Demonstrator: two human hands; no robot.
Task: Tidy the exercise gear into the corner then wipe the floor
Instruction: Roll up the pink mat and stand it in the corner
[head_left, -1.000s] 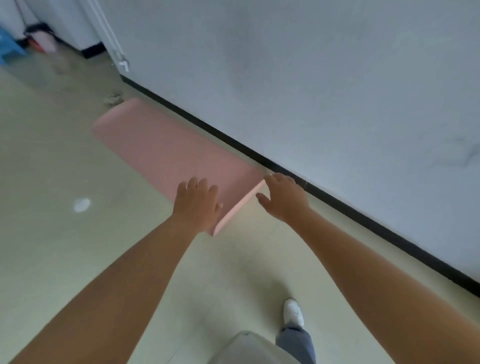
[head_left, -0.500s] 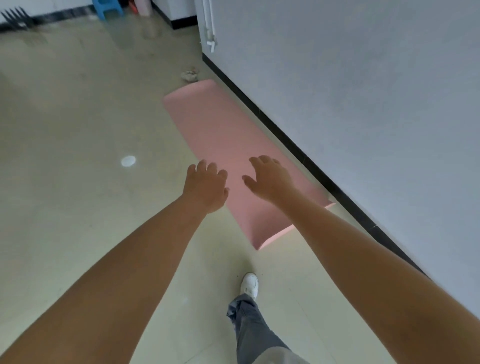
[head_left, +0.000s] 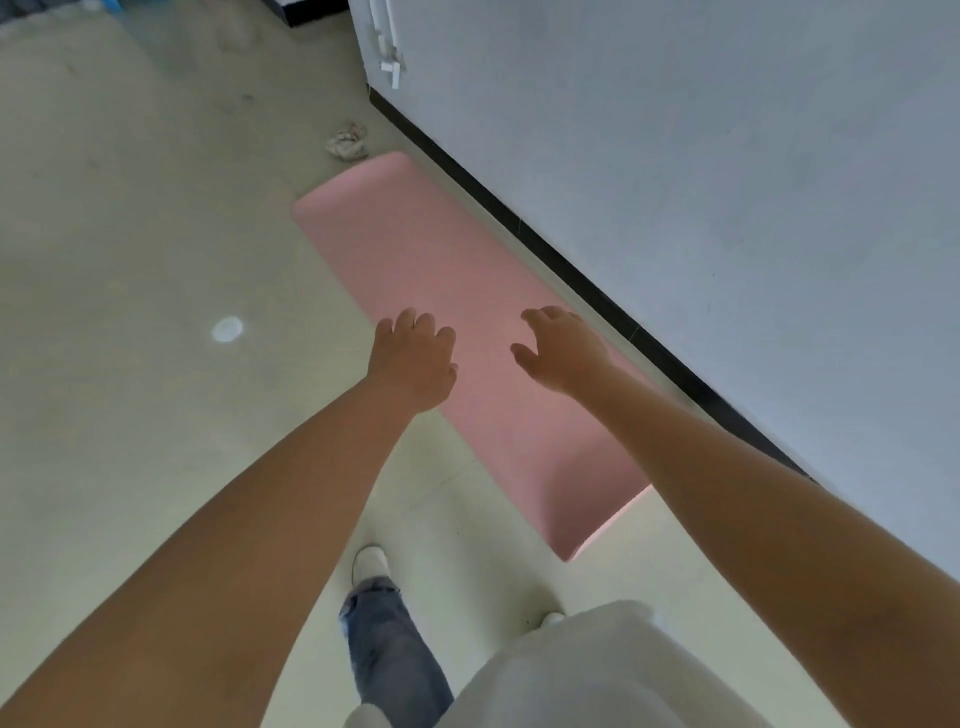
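Right forearm covers part of the pink exercise mat (head_left: 441, 270) near its near right edge; whether either hand touches the mat is unclear. Crumpled cloth (head_left: 347, 142) past the far end is too small to identify further. Both arms reach forward, palms down. Left hand (head_left: 413, 358) is over the mat's left edge, fingers loosely curled, holding nothing. Right hand (head_left: 563, 348) is over the mat, fingers spread and relaxed, holding nothing. Mat lies flat on the floor (head_left: 130, 234) just beside the black baseboard (head_left: 545, 244), long axis parallel to the wall (head_left: 727, 156), running away from the person.
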